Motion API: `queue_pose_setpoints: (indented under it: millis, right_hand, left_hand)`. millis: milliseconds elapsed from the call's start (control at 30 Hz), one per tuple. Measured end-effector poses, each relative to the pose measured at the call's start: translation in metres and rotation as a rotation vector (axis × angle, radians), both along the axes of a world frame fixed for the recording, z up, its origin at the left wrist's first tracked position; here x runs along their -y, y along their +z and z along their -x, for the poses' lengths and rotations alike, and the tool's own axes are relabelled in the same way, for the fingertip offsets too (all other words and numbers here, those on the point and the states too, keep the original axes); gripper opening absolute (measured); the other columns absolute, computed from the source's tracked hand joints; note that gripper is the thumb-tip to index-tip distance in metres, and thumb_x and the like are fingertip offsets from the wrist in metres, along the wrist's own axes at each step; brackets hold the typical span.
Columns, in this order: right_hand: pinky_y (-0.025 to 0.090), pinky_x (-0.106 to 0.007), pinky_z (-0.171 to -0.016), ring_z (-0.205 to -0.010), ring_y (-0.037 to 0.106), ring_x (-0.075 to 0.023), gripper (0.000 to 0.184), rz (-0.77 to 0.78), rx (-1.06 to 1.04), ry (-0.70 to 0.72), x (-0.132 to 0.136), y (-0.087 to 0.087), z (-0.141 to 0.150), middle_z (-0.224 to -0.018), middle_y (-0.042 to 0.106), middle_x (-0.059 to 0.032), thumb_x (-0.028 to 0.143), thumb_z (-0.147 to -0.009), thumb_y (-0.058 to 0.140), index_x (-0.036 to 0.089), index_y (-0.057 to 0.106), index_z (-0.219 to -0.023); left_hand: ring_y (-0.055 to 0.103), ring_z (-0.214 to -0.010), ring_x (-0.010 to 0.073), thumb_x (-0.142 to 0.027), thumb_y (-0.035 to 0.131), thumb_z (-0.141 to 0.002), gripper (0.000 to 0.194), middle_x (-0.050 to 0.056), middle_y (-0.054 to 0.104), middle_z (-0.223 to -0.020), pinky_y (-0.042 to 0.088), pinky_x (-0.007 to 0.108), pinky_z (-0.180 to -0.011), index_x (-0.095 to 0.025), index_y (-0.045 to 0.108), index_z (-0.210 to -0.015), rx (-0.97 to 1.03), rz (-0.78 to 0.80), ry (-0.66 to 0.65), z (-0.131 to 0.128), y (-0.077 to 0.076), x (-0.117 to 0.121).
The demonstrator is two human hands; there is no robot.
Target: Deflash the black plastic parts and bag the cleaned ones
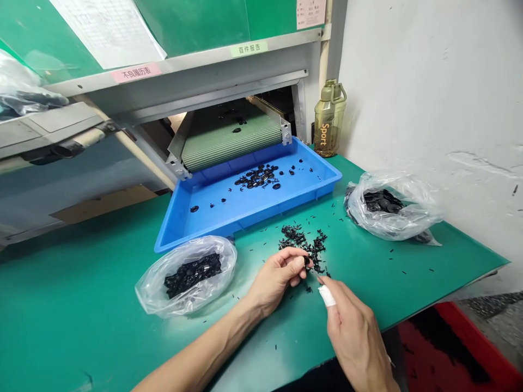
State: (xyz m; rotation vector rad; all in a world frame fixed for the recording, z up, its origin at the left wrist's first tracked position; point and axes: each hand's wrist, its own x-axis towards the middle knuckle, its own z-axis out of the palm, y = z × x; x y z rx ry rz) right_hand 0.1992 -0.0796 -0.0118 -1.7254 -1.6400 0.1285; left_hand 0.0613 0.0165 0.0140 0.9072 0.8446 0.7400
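My left hand [281,276] is closed in a pinch on a small black part [306,261], held between thumb and forefinger over the green table. Just to its right is my right hand [351,324], fingers curled together, with white tape [327,295] round the thumb. What its fingertips hold, if anything, is too small to make out. Beneath and beyond both hands lies a loose pile of tiny black pieces [293,237]. An open clear plastic bag [223,288] of small black parts stands left of my left hand. Farther right sits another plastic bag [420,209] with flat black pieces.
A blue tray [212,227] with scattered round black parts sits under the end of a green conveyor belt [232,139]. Behind the tray's right corner stands a sports bottle [329,120]. A red container [461,337] is below the table's right edge.
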Motion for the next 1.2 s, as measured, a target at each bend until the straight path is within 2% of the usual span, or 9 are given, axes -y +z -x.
queue_pose_setpoints:
  millis: [100,233,333,433,667,833,1000,1133,1200]
  right_hand:
    - [0.053,-0.026,-0.06,-0.075,0.069,-0.0184,0.038,0.007,-0.004,-0.003,0.0,0.001,0.007,-0.093,0.072,-0.0082,0.013,-0.09,0.031,0.016,0.063,-0.11]
    - [0.053,-0.026,-0.063,-0.078,0.069,-0.019,0.038,0.038,-0.02,-0.013,-0.002,0.002,0.009,-0.095,0.071,-0.0089,0.014,-0.091,0.031,0.016,0.063,-0.111]
    - [0.051,-0.025,-0.061,-0.076,0.069,-0.0182,0.038,0.033,-0.031,-0.028,-0.004,0.002,0.009,-0.098,0.072,-0.0091,0.015,-0.093,0.03,0.016,0.063,-0.113]
    - [0.049,-0.025,-0.058,-0.072,0.068,-0.0176,0.037,0.007,-0.012,-0.066,-0.004,0.003,0.013,-0.097,0.071,-0.0103,0.02,-0.096,0.03,0.015,0.063,-0.112]
    - [0.043,-0.025,-0.054,-0.061,0.064,-0.0166,0.038,-0.046,0.027,-0.12,-0.004,0.01,0.024,-0.083,0.07,-0.01,0.019,-0.095,0.028,0.014,0.064,-0.102]
    - [0.037,-0.023,-0.048,-0.051,0.057,-0.0154,0.032,0.121,-0.183,-0.051,-0.01,0.014,0.016,-0.062,0.065,-0.002,0.018,-0.09,0.033,0.02,0.066,-0.087]
    - [0.032,-0.021,-0.045,-0.046,0.045,-0.0122,0.032,0.307,-0.312,0.079,-0.017,0.018,-0.003,-0.053,0.055,0.0019,0.021,-0.087,0.032,0.021,0.061,-0.072]
    - [0.027,-0.024,-0.045,-0.044,0.042,-0.0126,0.029,0.32,-0.181,-0.017,-0.02,0.014,-0.015,-0.052,0.054,0.0017,0.017,-0.083,0.033,0.021,0.061,-0.076]
    - [0.026,-0.026,-0.048,-0.047,0.047,-0.0145,0.03,0.299,-0.075,-0.102,-0.019,0.011,-0.019,-0.054,0.056,0.0,0.017,-0.084,0.033,0.021,0.063,-0.085]
  left_hand:
    - [0.051,-0.059,0.0069,-0.033,0.079,-0.073,0.031,0.006,0.067,-0.082,0.029,0.018,-0.049,-0.014,0.061,-0.09,0.087,0.048,0.019,-0.002,-0.006,0.004]
    - [0.054,-0.061,0.0073,-0.029,0.079,-0.073,0.029,0.006,0.068,-0.083,0.032,0.018,-0.05,-0.015,0.062,-0.092,0.144,0.025,0.009,-0.005,-0.01,0.008]
    - [0.057,-0.064,0.0085,-0.028,0.078,-0.074,0.029,0.007,0.069,-0.086,0.036,0.019,-0.053,-0.014,0.066,-0.097,0.147,-0.004,0.009,-0.008,-0.01,0.011]
    - [0.056,-0.063,0.0086,-0.027,0.078,-0.073,0.025,0.008,0.069,-0.085,0.037,0.019,-0.052,-0.013,0.068,-0.092,0.126,-0.013,0.035,-0.011,-0.01,0.015]
    - [0.051,-0.058,0.007,-0.025,0.08,-0.071,0.022,0.005,0.07,-0.084,0.035,0.02,-0.051,-0.014,0.066,-0.085,0.109,-0.059,0.114,-0.014,-0.012,0.019]
    - [0.055,-0.063,0.0097,-0.03,0.078,-0.073,0.025,0.007,0.07,-0.088,0.037,0.021,-0.054,-0.014,0.065,-0.088,0.063,-0.115,0.118,-0.008,-0.015,0.017]
    - [0.05,-0.059,0.0087,-0.036,0.069,-0.081,0.025,0.006,0.067,-0.085,0.036,0.021,-0.053,-0.015,0.063,-0.093,-0.11,-0.26,0.008,-0.005,-0.008,0.012]
    - [0.049,-0.061,0.0094,-0.042,0.055,-0.089,0.029,0.005,0.064,-0.089,0.035,0.022,-0.052,-0.018,0.057,-0.105,-0.297,-0.372,-0.003,-0.001,-0.002,0.005]
    - [0.046,-0.06,0.0096,-0.042,0.054,-0.089,0.031,0.003,0.061,-0.082,0.033,0.022,-0.052,-0.018,0.059,-0.107,-0.406,-0.388,-0.006,0.001,0.002,-0.003]
